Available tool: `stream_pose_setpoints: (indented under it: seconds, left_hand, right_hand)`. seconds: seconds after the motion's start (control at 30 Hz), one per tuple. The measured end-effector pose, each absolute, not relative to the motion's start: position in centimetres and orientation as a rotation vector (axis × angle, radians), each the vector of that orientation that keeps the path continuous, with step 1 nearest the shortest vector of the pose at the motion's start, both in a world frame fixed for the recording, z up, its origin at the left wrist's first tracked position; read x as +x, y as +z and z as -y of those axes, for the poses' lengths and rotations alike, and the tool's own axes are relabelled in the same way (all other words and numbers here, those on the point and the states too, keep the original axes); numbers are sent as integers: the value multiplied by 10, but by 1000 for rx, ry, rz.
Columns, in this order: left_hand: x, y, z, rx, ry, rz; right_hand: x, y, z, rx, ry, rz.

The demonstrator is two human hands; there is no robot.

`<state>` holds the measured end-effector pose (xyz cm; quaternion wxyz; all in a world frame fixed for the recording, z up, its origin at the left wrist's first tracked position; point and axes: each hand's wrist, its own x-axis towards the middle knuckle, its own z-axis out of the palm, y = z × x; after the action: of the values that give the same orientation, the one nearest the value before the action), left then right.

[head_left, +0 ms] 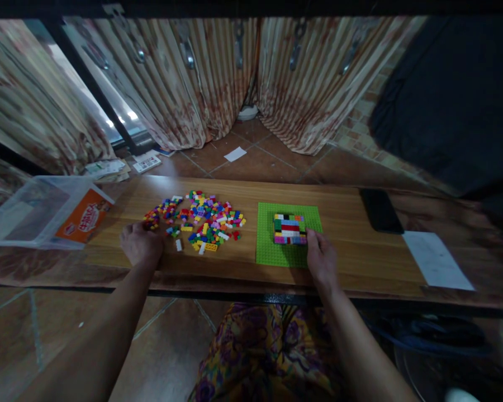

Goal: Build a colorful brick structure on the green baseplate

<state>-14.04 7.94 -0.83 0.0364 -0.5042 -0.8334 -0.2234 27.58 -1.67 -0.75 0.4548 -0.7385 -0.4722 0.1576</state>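
A green baseplate lies on a wooden table. A small block of many-coloured bricks is built on it. My right hand rests at the plate's right front corner, fingertips touching the block's lower right edge; the fingers look curled. A loose pile of small coloured bricks is spread to the left of the plate. My left hand sits at the pile's left edge, fingers curled down against the bricks there; whether it holds one is hidden.
A clear plastic bin with an orange label stands at the table's left end. A black phone and a white paper sheet lie to the right. Curtains hang behind the table, and papers lie on the tiled floor.
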Motion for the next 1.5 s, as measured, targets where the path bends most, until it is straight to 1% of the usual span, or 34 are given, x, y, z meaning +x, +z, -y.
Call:
stream_pose_setpoints:
  seconds: [0.13,0.33,0.43,0.73,0.93,1.1,1.27,1.37,1.5]
  left_hand:
    - [-140,-9,-80,-1536,-654,2561]
    - [-141,-8,-79,-1569,-672,2548]
    - [-141,-8,-79,-1555,-691,2569]
    - [-138,-6,-78,-1548,-670,2591]
    - [-139,-8,-79,-1528,-715,2581]
    - [-138,-7,-78,-1529,-741,2596]
    - [-138,-9,-78,-1528,-700,2583]
    - [-138,-9,-78,-1518,-674,2586]
    - [-138,-9,-77,-1527,-689,2577]
  right_hand:
    - [278,-4,16,-1824,423,1179]
    - [268,-10,17,-1912,211,1271]
    - [265,-12,18,-1935,155,1278]
    - [268,-14,18,-1928,146,1301]
    - [269,-10,21,-1862,161,1292]
    - [241,7,26,-1739,-7,1323]
    - [194,14,26,-1536,152,1615]
    - [174,8,22,-1517,245,1706]
    - [162,4,11,-1532,281,1764]
